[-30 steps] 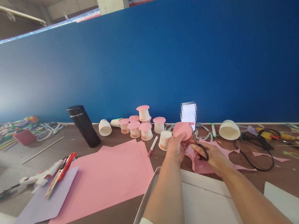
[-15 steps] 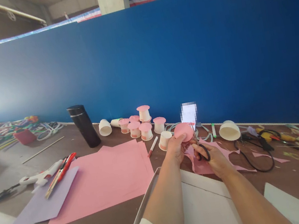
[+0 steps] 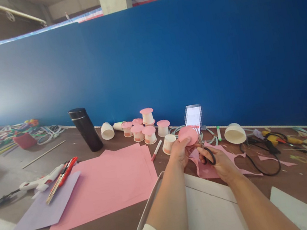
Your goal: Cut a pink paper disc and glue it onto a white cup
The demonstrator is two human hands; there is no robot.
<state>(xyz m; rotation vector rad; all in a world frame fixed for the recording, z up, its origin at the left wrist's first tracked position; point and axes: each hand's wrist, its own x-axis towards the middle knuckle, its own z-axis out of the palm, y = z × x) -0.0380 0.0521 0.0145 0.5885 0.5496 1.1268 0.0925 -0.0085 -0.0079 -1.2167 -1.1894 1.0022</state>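
Observation:
My left hand (image 3: 179,151) grips a pink paper disc (image 3: 188,135) by its lower edge, thumb on top. Scissors (image 3: 208,156) with black handles sit in my right hand (image 3: 220,162), fingers through the loops. Their blades point up along the disc's right edge. Pink paper scraps (image 3: 208,170) lie on the table beneath my hands. Just left of the disc stands an uncovered white paper cup (image 3: 169,143). Behind it, several paper cups (image 3: 150,136) carry pink discs on top, one stacked above the others.
Pink sheets (image 3: 108,181) spread to the left, with a lilac sheet (image 3: 51,206), a box cutter (image 3: 61,179) and a glue gun (image 3: 42,181). A black bottle (image 3: 86,130) stands behind them. A white box (image 3: 210,207) lies under my forearms. Cables (image 3: 265,151) and scraps cover the right.
Almost nothing differs. The whole view has shifted very slightly, while both hands keep the disc and scissors in nearly the same pose.

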